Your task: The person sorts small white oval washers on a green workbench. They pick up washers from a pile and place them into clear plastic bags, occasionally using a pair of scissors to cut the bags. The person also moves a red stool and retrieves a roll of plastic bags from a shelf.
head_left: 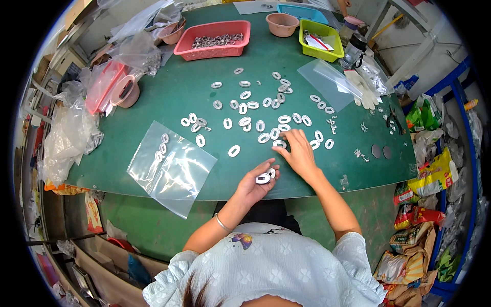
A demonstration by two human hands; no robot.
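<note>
Left hand (260, 183): cupping oval rings (263, 178), right of bag (176, 176)
Right hand (282, 140): narrow, grip on ring (279, 144) unclear
Pickup: pinch edgewise

Dull, metallic-looking rings (249, 105) on a smooth desk (115, 158), among glossy plastic.
The oval rings have a pale grey, smooth face, and the desk a flat, mostly matt one with a faint sheen. The tray (212, 52) is smooth moulded plastic; right of the tray, the bowl (282, 32) and the basket (318, 53) also look like plastic. Nearer the person than the tray, the bag (176, 171) is thin, clear, glossy film with bright glare, the shirt (276, 261) crinkled matt cloth, and the bracelet (221, 223) shiny metal. Far right of the tray, the gloves (367, 92) look like matt cloth.
</note>
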